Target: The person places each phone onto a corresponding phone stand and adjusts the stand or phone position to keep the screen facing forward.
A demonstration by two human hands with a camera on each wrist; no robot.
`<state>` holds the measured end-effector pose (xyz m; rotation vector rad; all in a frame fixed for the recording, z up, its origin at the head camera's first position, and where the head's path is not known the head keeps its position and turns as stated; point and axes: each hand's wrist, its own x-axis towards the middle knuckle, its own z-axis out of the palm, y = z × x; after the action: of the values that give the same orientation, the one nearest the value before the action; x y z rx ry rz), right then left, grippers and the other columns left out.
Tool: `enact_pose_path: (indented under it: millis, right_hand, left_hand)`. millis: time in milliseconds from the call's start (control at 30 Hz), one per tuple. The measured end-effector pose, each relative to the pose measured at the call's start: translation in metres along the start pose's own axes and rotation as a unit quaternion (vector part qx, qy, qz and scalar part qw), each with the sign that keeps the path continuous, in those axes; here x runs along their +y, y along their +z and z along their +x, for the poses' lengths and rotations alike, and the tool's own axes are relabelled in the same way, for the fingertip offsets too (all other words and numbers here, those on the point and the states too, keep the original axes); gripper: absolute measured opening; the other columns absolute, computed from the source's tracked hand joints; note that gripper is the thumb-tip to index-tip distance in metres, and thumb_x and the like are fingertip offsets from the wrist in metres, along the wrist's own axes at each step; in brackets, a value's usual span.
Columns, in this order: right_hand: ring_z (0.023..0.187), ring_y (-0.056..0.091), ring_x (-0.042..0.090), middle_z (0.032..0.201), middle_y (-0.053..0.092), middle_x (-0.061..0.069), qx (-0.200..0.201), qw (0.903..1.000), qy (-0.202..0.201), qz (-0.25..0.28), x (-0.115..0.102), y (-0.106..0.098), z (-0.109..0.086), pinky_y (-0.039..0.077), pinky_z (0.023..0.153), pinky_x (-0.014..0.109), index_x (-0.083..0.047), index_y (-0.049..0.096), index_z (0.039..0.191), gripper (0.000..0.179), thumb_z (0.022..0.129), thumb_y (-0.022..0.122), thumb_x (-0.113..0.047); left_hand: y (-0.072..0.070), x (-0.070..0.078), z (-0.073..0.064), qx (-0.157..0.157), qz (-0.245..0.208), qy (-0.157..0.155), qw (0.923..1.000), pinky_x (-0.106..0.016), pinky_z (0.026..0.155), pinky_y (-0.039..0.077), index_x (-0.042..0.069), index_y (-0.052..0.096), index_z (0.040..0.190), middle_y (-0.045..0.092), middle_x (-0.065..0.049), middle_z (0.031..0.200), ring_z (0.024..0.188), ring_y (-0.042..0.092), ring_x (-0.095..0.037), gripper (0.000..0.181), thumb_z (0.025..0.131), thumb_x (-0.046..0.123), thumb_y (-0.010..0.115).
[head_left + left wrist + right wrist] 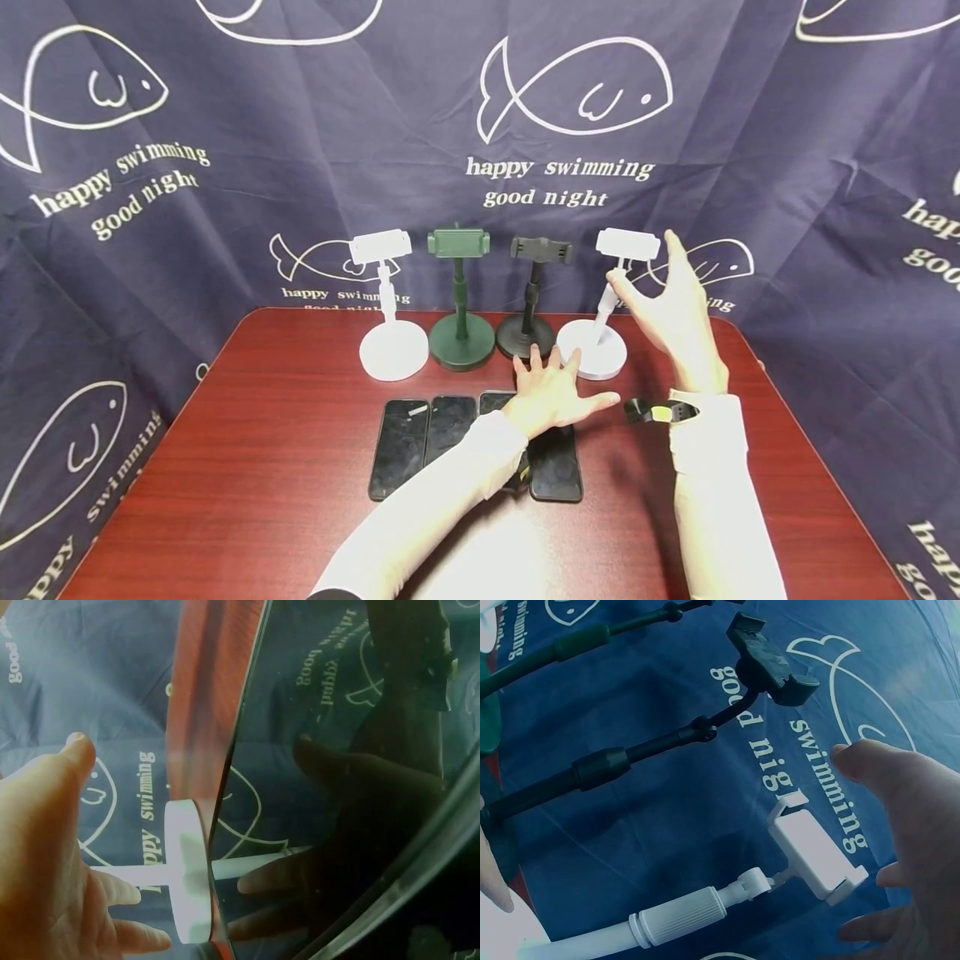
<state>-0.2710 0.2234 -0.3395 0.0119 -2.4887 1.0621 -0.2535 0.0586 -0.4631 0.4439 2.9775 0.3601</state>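
A white phone stand (628,244) rises at the right end of a row of stands, its stem leaning. My left hand (551,395) spreads its fingers close to the stand's round base (592,350), over the phones. In the left wrist view, that hand (41,855) is beside the white base (187,870), and a phone's dark glass (337,787) mirrors its fingers. Thumb and fingers apart, my right hand (675,312) is raised around the right side of the clamp. The right wrist view has this hand (922,832) near the white clamp (814,851), with a gap between them.
To the left stand a black stand (532,296), a green stand (461,329) and another white stand (393,350). Several dark phones lie in front, including a left one (400,450) and a right one (557,471). A printed curtain (420,125) hangs behind the red table (247,433).
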Motion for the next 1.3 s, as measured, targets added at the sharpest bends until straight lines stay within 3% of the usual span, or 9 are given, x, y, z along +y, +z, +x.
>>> enact_pose_path:
  millis: [333,567,833,967,1100,1200,1300]
  right_hand:
    - [0.153,0.032,0.037,0.169,0.029,0.01,-0.01,0.9999,0.001,-0.005,0.0,0.0,0.003,0.027,0.123,0.055,-0.019,0.017,0.166,0.101,0.089,0.07,-0.056]
    - [0.15,0.036,0.041,0.167,0.033,0.014,-0.015,0.9996,-0.006,-0.021,0.002,0.002,0.011,0.029,0.121,0.059,-0.023,0.017,0.166,0.1,0.089,0.069,-0.059]
    - [0.141,0.048,0.045,0.159,0.043,0.022,-0.002,0.9994,-0.017,-0.028,0.003,0.007,0.014,0.037,0.115,0.059,-0.017,0.023,0.165,0.098,0.089,0.072,-0.055]
    - [0.129,0.06,0.044,0.143,0.059,0.026,0.032,0.999,-0.028,-0.017,0.003,0.009,0.017,0.044,0.11,0.056,-0.013,0.038,0.159,0.08,0.094,0.069,-0.047]
    - [0.104,0.072,0.039,0.113,0.073,0.026,0.079,0.9961,-0.038,-0.002,0.003,0.01,0.019,0.051,0.099,0.051,-0.009,0.053,0.149,0.056,0.1,0.062,-0.034]
    - [0.09,0.071,0.038,0.099,0.075,0.026,0.105,0.9939,-0.035,0.003,0.003,0.012,0.021,0.051,0.09,0.05,-0.009,0.059,0.143,0.045,0.102,0.058,-0.028]
    - [0.087,0.067,0.038,0.096,0.074,0.026,0.116,0.9929,-0.027,0.003,0.004,0.013,0.022,0.048,0.087,0.05,-0.009,0.061,0.139,0.04,0.103,0.057,-0.026]
  left_hand:
    - [0.007,0.003,0.001,-0.012,0.014,0.002,0.9998,-0.067,0.122,0.016,0.036,0.028,0.163,0.029,-0.001,0.17,0.157,0.02,-0.041,0.102,0.08,0.096,0.034]
    - [0.013,0.006,0.001,-0.032,0.058,0.002,0.9978,-0.066,0.123,0.011,0.04,0.027,0.162,0.024,-0.001,0.171,0.159,0.016,-0.038,0.1,0.08,0.097,0.032]
    - [0.012,0.01,0.0,-0.035,0.09,0.004,0.9953,-0.066,0.123,0.01,0.04,0.029,0.162,0.025,-0.001,0.171,0.16,0.014,-0.035,0.101,0.079,0.097,0.033]
    - [0.012,0.01,-0.001,-0.037,0.099,0.002,0.9944,-0.066,0.123,0.01,0.041,0.03,0.161,0.024,0.001,0.171,0.16,0.014,-0.034,0.098,0.08,0.096,0.036]
    - [0.011,0.01,0.0,-0.052,0.12,0.006,0.9914,-0.063,0.124,0.009,0.041,0.027,0.162,0.023,0.002,0.172,0.161,0.011,-0.031,0.096,0.082,0.093,0.038]
    - [0.01,0.011,0.001,-0.051,0.123,0.02,0.9909,-0.059,0.125,0.013,0.036,0.03,0.162,0.028,-0.001,0.17,0.16,0.014,-0.029,0.095,0.085,0.09,0.041]
    - [0.007,0.012,0.004,-0.035,0.124,0.033,0.991,-0.055,0.124,0.023,0.03,0.039,0.159,0.036,-0.006,0.166,0.157,0.025,-0.029,0.091,0.087,0.086,0.045]
